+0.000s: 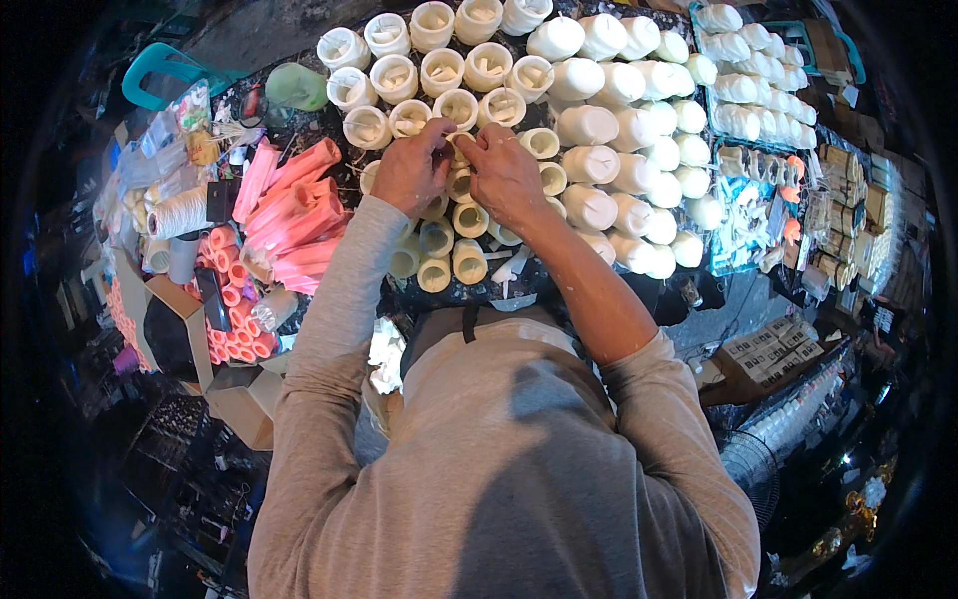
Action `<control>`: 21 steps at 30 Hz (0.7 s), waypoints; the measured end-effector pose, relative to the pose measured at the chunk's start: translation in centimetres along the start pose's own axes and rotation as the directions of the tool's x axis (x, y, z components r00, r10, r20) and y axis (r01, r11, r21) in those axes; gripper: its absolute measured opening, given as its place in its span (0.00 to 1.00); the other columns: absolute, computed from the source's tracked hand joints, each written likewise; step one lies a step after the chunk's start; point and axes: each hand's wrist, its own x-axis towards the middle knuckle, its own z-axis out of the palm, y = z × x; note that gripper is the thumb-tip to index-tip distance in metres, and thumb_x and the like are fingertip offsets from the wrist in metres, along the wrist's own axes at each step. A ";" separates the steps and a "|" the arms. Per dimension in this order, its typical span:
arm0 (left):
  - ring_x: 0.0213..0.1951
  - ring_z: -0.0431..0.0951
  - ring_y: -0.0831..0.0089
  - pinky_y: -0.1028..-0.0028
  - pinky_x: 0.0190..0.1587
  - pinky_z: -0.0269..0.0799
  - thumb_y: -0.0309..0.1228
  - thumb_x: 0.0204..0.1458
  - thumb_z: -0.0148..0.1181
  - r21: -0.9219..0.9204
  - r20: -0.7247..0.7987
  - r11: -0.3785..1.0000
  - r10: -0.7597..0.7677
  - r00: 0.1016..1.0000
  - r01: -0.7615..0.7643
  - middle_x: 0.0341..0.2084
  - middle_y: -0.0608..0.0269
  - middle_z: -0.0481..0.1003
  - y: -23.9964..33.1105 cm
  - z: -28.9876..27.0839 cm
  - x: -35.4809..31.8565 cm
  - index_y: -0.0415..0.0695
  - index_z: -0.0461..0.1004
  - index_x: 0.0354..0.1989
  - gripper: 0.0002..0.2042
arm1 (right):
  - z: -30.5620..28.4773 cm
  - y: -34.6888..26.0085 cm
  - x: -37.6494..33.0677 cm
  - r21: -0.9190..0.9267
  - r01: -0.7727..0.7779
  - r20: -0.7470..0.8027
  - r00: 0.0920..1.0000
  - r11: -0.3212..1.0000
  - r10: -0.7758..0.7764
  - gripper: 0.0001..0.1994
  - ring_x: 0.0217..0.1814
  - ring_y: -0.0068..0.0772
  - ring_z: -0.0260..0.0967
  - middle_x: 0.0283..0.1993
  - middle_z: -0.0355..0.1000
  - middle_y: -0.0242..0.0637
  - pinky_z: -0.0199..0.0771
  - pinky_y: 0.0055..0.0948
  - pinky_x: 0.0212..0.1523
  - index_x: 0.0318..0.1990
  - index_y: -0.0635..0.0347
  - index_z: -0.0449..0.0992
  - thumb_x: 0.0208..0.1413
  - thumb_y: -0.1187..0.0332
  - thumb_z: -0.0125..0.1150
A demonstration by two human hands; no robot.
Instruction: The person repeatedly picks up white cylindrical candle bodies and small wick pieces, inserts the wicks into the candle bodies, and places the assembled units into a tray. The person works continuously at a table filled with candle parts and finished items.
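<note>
My left hand and my right hand meet over the middle of the dark table, fingers bent and pinched close together. A small pale thing sits between their fingertips, too small and too covered to make out. Below and around them stand several cream hollow tubes, upright with open tops. Just beyond my fingers are rows of wide-mouthed white cups, with pale pieces and thin strands inside. To the right of my right hand lie rows of rounded white wax-like pieces, some with a thin strand on top.
Long pink tubes lie heaped on the left, near a spool of white cord and an open cardboard box. A green plastic bag lies beyond them. Trays of wrapped white pieces stand at the far right.
</note>
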 end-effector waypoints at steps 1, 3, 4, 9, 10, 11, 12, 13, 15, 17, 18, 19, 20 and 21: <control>0.39 0.85 0.48 0.57 0.42 0.80 0.22 0.53 0.65 0.005 0.002 1.000 -0.008 1.000 0.008 0.37 0.47 0.84 0.0 0.0 0.0 0.50 0.70 0.58 0.23 | 0.0 0.1 0.1 -0.001 0.015 -0.013 1.000 1.000 -0.015 0.11 0.44 0.47 0.73 0.40 0.69 0.43 0.76 0.45 0.40 0.42 0.56 0.80 0.49 0.73 0.62; 0.39 0.85 0.48 0.57 0.42 0.80 0.22 0.53 0.65 0.000 -0.011 1.000 -0.006 1.000 0.006 0.37 0.47 0.84 0.0 0.0 0.0 0.50 0.70 0.58 0.23 | 0.1 0.3 0.4 0.021 0.033 -0.018 0.999 0.999 -0.033 0.11 0.45 0.47 0.73 0.41 0.69 0.43 0.77 0.44 0.41 0.42 0.55 0.80 0.49 0.73 0.63; 0.39 0.85 0.48 0.57 0.43 0.80 0.22 0.53 0.65 0.007 -0.005 1.000 -0.029 1.000 0.029 0.37 0.47 0.84 0.1 0.0 -0.1 0.49 0.70 0.58 0.23 | 0.0 0.4 0.6 0.042 0.032 -0.010 0.999 0.999 -0.031 0.12 0.46 0.47 0.73 0.41 0.69 0.43 0.77 0.44 0.41 0.42 0.55 0.80 0.49 0.72 0.63; 0.40 0.86 0.49 0.57 0.44 0.80 0.21 0.54 0.64 -0.001 0.008 0.999 -0.049 0.999 0.049 0.37 0.48 0.84 0.6 0.0 -0.1 0.48 0.70 0.57 0.21 | -0.1 1.0 1.4 -0.030 0.031 0.149 0.989 0.999 -0.026 0.14 0.50 0.47 0.73 0.45 0.71 0.43 0.78 0.42 0.45 0.43 0.55 0.81 0.46 0.71 0.67; 0.40 0.86 0.50 0.58 0.44 0.80 0.21 0.54 0.64 -0.006 0.006 0.999 -0.044 0.999 0.044 0.37 0.49 0.84 0.5 0.2 -0.1 0.47 0.71 0.56 0.21 | -0.1 1.1 1.3 -0.040 0.032 0.169 0.985 0.999 -0.025 0.14 0.51 0.47 0.73 0.45 0.71 0.43 0.79 0.42 0.45 0.43 0.56 0.81 0.46 0.70 0.67; 0.40 0.86 0.50 0.58 0.44 0.80 0.21 0.53 0.64 0.010 0.014 0.999 -0.042 0.999 0.042 0.37 0.49 0.84 0.3 0.3 -0.1 0.47 0.71 0.56 0.21 | 0.0 1.1 1.2 -0.052 0.029 0.190 0.982 0.998 -0.018 0.15 0.52 0.47 0.72 0.46 0.71 0.43 0.79 0.42 0.46 0.43 0.56 0.82 0.45 0.69 0.67; 0.40 0.86 0.50 0.58 0.44 0.80 0.21 0.53 0.64 0.020 0.026 0.999 -0.038 0.999 0.037 0.37 0.49 0.84 -0.1 0.6 -0.2 0.47 0.71 0.56 0.21 | 0.1 1.2 0.8 0.004 0.017 0.128 0.992 1.000 -0.017 0.14 0.50 0.46 0.74 0.45 0.71 0.41 0.79 0.44 0.47 0.43 0.54 0.83 0.46 0.68 0.66; 0.40 0.86 0.50 0.58 0.45 0.80 0.21 0.53 0.64 0.013 0.022 1.000 0.009 1.000 -0.009 0.37 0.50 0.84 -0.6 0.8 -0.2 0.47 0.71 0.56 0.21 | 0.3 1.1 0.5 0.021 -0.007 0.125 0.992 1.000 0.004 0.14 0.50 0.46 0.74 0.44 0.72 0.41 0.79 0.45 0.48 0.43 0.53 0.83 0.46 0.67 0.65; 0.41 0.85 0.48 0.56 0.46 0.79 0.21 0.51 0.66 0.003 0.009 0.999 0.035 0.999 -0.035 0.37 0.49 0.84 -1.8 1.3 -0.4 0.48 0.72 0.55 0.22 | 0.7 1.3 0.3 0.033 -0.035 0.093 0.995 0.999 0.032 0.15 0.50 0.46 0.75 0.44 0.75 0.41 0.79 0.46 0.49 0.45 0.51 0.84 0.47 0.65 0.64; 0.46 0.85 0.53 0.58 0.49 0.79 0.22 0.50 0.67 0.048 0.080 0.999 -0.014 0.997 0.010 0.44 0.48 0.83 -3.1 1.6 0.0 0.42 0.73 0.57 0.23 | 1.6 1.4 0.8 0.146 -0.049 0.187 0.982 0.988 0.021 0.14 0.48 0.50 0.74 0.39 0.75 0.43 0.77 0.52 0.46 0.43 0.47 0.85 0.46 0.62 0.65; 0.38 0.85 0.50 0.55 0.43 0.79 0.25 0.50 0.66 -0.049 -0.012 0.998 0.042 0.999 -0.043 0.36 0.49 0.84 -3.5 1.9 -0.3 0.44 0.75 0.51 0.18 | 2.4 1.3 1.5 0.072 -0.100 0.264 0.961 0.992 0.078 0.16 0.50 0.50 0.75 0.39 0.79 0.42 0.79 0.50 0.47 0.43 0.44 0.86 0.45 0.60 0.65; 0.38 0.85 0.53 0.58 0.43 0.79 0.27 0.51 0.67 0.011 0.019 1.000 -0.021 1.000 0.020 0.37 0.50 0.84 -3.8 2.2 0.2 0.43 0.76 0.52 0.18 | 2.8 1.4 1.8 0.058 -0.142 0.271 0.955 0.988 0.122 0.16 0.51 0.50 0.76 0.41 0.80 0.41 0.80 0.50 0.49 0.43 0.44 0.86 0.44 0.59 0.65; 0.39 0.85 0.55 0.60 0.44 0.79 0.25 0.53 0.67 -0.093 0.026 0.996 -0.006 1.000 0.009 0.37 0.50 0.83 -3.9 2.0 0.3 0.44 0.75 0.56 0.20 | 2.9 1.5 2.1 0.016 -0.081 0.262 0.962 0.997 0.074 0.15 0.48 0.50 0.77 0.40 0.79 0.45 0.80 0.49 0.49 0.41 0.50 0.86 0.45 0.61 0.64; 0.38 0.84 0.58 0.63 0.45 0.78 0.22 0.53 0.65 -0.095 0.000 0.995 0.022 1.000 -0.022 0.36 0.52 0.83 -3.9 1.6 0.2 0.44 0.73 0.59 0.22 | 2.8 1.6 2.3 0.018 -0.057 0.201 0.978 0.998 0.052 0.13 0.46 0.50 0.77 0.41 0.77 0.48 0.81 0.47 0.47 0.38 0.57 0.84 0.45 0.64 0.64</control>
